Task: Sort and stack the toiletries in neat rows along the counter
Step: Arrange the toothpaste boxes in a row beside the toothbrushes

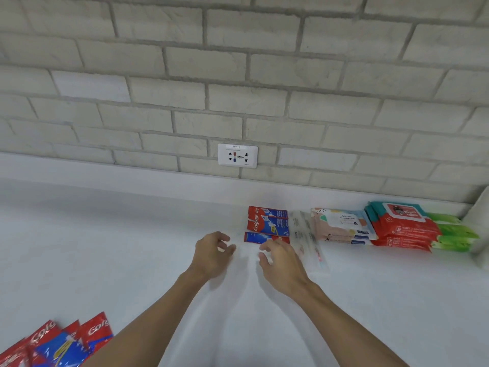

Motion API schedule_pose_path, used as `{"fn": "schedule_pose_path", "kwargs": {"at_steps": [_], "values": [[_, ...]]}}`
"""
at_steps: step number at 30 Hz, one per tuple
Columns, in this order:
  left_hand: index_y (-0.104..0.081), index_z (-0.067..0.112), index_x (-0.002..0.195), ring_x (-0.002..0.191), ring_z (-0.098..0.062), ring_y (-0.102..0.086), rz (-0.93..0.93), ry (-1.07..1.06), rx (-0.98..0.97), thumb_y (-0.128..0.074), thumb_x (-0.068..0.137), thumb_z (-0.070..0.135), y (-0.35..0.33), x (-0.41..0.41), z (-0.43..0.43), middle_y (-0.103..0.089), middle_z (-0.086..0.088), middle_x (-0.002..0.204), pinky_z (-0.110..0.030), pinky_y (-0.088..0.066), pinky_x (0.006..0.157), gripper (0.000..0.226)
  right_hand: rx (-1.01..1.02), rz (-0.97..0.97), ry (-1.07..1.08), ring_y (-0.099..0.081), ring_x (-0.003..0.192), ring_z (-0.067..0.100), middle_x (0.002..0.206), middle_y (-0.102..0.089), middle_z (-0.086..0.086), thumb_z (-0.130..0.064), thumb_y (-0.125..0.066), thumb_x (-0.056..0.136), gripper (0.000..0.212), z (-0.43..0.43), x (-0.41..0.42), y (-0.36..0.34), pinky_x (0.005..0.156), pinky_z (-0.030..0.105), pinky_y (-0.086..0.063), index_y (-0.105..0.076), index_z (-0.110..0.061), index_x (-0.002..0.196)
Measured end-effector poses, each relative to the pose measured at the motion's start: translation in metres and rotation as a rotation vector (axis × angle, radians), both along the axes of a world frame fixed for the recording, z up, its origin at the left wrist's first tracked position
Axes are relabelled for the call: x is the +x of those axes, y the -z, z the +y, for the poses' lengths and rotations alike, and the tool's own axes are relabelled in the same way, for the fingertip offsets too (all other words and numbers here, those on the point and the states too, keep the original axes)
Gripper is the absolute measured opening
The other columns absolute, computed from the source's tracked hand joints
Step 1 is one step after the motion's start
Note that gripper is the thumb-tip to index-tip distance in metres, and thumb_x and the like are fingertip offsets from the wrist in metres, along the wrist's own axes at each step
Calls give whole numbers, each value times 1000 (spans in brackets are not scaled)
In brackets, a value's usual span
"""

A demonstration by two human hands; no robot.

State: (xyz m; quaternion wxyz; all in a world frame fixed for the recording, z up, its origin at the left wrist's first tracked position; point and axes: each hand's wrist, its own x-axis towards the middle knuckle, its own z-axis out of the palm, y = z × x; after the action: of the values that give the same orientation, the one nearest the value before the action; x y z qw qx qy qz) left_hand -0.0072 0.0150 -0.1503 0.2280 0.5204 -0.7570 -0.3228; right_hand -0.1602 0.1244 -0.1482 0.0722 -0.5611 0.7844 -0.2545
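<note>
Much of the white counter (pixel 105 247) lies bare leftward, toiletries lining only its back-right edge: wipe packs (pixel 402 226), then stacked toothpaste sachets (pixel 267 221). Left hand (pixel 211 254) and right hand (pixel 281 263) hover open-fingered, empty, just before the sachets; loose sachets (pixel 60 343) crowd the near-left corner.

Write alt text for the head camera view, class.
Two open, empty hands, left hand and right hand, hover over a white counter beside stacked toothpaste sachets. Wet-wipe packs line the brick wall.
</note>
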Motion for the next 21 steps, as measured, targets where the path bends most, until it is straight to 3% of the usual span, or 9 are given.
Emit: {"fn": "schedule_pose_path", "kwargs": {"at_steps": [13,17,21], "values": [[-67,18,104,70,0,-58,72,27,-36,-64,90,31,-26,138,18,-65,9,89,-3,-38,53,19,-22,-183,-67,-60,96,10,107,-68,-7,-23,-58,94,17,4,110,-19,86,27,-54,-68,-21,108],[-68,16,103,72,-6,-60,12,34,-59,-64,91,28,-28,184,19,-67,7,90,-11,-42,62,18,5,-263,-119,-59,78,3,95,-68,-11,-21,-59,93,13,8,154,-16,74,16,-47,-69,-22,100],[-69,17,103,75,-1,-59,-76,84,-55,-65,90,28,-25,221,23,-67,8,90,-18,-45,73,18,89,-309,-177,-61,86,7,98,-67,-12,-27,-60,93,14,14,198,-5,79,22,-54,-67,-26,104]]}}
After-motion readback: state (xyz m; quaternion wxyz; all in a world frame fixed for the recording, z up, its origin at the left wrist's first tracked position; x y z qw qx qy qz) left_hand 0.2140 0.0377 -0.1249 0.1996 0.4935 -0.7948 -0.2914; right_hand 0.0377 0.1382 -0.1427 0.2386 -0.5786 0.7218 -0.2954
